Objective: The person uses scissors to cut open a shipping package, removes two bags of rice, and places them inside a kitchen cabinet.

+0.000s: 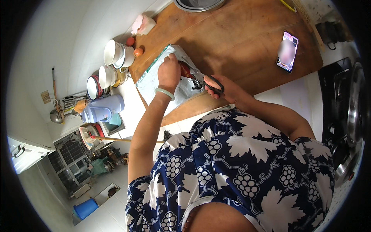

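Note:
On the wooden table lies a white plastic mailing bag [153,87] with green printing, its side gaping over a dark red printed package [187,70] and something black and crumpled. My left hand [169,71], a pale green bangle [164,94] at the wrist, pinches the upper part of the bag in closed fingers. At the bag's right edge, my right hand [218,86] grips the black handles of a pair of scissors [218,83]; the blades are hidden or too hard to make out against the bag.
A lit smartphone [287,52] lies at the table's right. Metal basins [200,5] stand at the far edge. Left are a pink-topped container [144,25], tomatoes [138,52], stacked enamel mugs and bowls [111,53] and a blue thermos jug [104,108]. A gas hob [329,107] is at right.

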Tool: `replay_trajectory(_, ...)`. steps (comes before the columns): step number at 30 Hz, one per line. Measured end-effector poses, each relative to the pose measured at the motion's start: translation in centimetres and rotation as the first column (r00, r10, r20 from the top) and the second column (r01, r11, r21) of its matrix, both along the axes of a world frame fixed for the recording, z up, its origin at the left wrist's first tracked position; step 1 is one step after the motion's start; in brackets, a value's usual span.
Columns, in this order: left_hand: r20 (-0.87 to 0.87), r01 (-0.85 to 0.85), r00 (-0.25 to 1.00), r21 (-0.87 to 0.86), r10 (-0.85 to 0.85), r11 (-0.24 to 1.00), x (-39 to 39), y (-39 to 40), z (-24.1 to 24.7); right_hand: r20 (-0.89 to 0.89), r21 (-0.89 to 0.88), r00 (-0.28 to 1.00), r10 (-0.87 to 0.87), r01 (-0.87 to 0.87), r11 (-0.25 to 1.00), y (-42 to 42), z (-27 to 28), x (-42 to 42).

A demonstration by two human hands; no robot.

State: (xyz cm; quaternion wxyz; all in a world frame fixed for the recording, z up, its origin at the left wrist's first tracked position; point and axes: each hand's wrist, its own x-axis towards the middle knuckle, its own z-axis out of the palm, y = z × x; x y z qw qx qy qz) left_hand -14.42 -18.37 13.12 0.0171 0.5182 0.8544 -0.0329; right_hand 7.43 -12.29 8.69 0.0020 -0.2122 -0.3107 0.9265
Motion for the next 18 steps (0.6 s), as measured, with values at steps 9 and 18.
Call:
replay_trajectory(9, 0.052, 0.003, 0.999, 0.192, -0.013, 0.981, -1.6, -1.1, -1.0, 0.05, 0.001, 0.995, 0.083, -0.083, 0.997, -0.1, 0.9, -0.8)
replay_trajectory(18, 0.133, 0.036, 0.987, 0.341, -0.086, 0.939, -2.2, -1.7, -1.3, 0.059, 0.031, 0.998, 0.014, -0.016, 0.999, -1.1, 2.5, -2.8)
